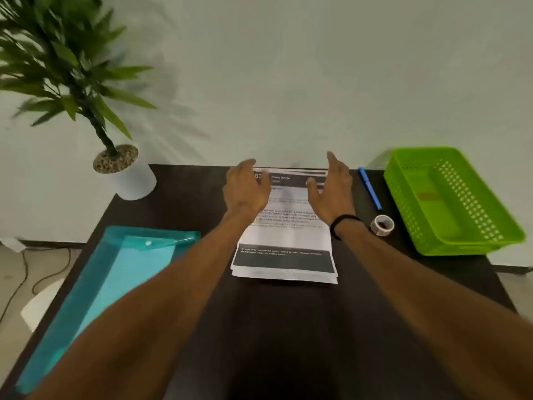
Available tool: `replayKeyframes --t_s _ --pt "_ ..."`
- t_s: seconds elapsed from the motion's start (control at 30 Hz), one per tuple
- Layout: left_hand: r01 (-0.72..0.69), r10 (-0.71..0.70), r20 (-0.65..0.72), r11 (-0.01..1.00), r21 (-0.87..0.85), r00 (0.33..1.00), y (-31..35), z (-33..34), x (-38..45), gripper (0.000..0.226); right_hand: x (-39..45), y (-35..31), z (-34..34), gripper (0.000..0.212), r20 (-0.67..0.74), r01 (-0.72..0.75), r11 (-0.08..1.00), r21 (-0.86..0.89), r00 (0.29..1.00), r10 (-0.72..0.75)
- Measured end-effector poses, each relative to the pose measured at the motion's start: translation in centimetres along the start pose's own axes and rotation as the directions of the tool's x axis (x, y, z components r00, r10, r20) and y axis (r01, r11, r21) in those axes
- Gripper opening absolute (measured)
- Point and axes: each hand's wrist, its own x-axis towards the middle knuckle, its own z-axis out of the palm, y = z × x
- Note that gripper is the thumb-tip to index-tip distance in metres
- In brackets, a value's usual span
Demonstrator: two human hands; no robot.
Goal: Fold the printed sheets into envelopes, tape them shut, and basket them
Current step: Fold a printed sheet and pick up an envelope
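My left hand (245, 187) and right hand (331, 192) hover spread at the sheets' (284, 238) twelve-o'clock edge, probably to start a fold. The tape (382, 225) and basket (450, 197) wait at three o'clock within reach.

Your stack of printed sheets (284, 243) lies flat mid-table; the clear tape roll (382, 225) stands beside your empty green basket (452, 197).

A dark tabletop (274, 327) carries a stack of printed sheets (285, 241) at centre, a teal snap-button folder (115, 272) at left, and to the right a blue pen (370, 188), a tape roll (382, 225) and a green perforated basket (450, 200) (far corner).
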Motion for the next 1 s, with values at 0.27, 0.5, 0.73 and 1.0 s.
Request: replayKeyframes --t_s 0.27,0.5,0.73,1.0 --pt "0.049 -0.069 -0.143 0.990 -0.135 0.987 -6.4 5.0 -1.3 0.042 -2.3 5.3 4.3 0.089 -0.068 0.009 0.979 0.206 0.998 0.006" --pt "-0.085 0.029 -0.199 0.958 -0.273 0.979 -8.6 4.3 -6.2 0.029 -6.6 6.9 3.5 0.053 -0.169 0.046 0.921 0.387 0.985 0.022" --pt "-0.141 -0.007 -0.320 0.889 -0.436 0.947 -9.5 3.9 -6.7 0.013 -6.8 7.6 3.5 0.032 -0.252 0.068 0.895 0.441 0.966 0.051" --pt "-0.156 -0.043 -0.329 0.818 -0.554 0.943 -9.5 4.3 -6.2 0.010 -6.4 8.0 3.6 0.033 -0.338 0.076 0.829 0.554 0.931 0.141"
